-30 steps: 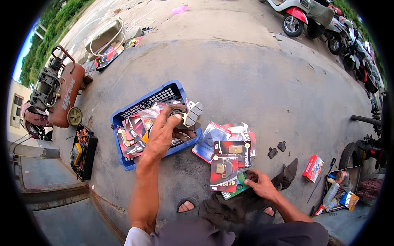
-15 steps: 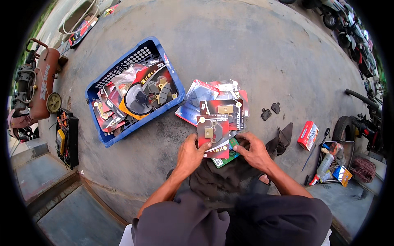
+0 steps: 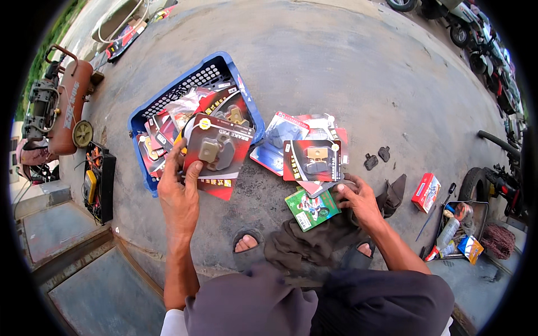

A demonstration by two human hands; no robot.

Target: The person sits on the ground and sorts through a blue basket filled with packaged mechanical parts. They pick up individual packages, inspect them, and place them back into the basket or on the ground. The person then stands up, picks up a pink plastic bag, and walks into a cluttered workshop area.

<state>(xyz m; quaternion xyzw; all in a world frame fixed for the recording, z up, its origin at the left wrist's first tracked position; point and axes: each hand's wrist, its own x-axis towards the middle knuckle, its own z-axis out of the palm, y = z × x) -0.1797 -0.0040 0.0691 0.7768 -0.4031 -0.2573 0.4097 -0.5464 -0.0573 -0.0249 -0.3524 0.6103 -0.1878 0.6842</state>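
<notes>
We have the brake-pad blister pack (image 3: 216, 157) raised in our left grip (image 3: 179, 199), tilted, its face toward us, overlapping the near right side of the blue plastic basket (image 3: 246, 92) in our view. To handle it well, we should press only the card's edge, leave the bubble over the pads uncovered and bear down lightly, as a hard squeeze may buckle the card. A red strip shows below the front face, and we cannot tell whether it is a second card, so its lower edge deserves a check. The left grip pinches the pack at its left side, thumb in front and fingers mostly behind. Our right grip (image 3: 361, 201) is partly curled at the lower right of the pile of blister packs (image 3: 314, 154), just beside the green card (image 3: 311, 210); we cannot tell whether it pinches an edge or merely rests there, so a soft touch suits best
</notes>
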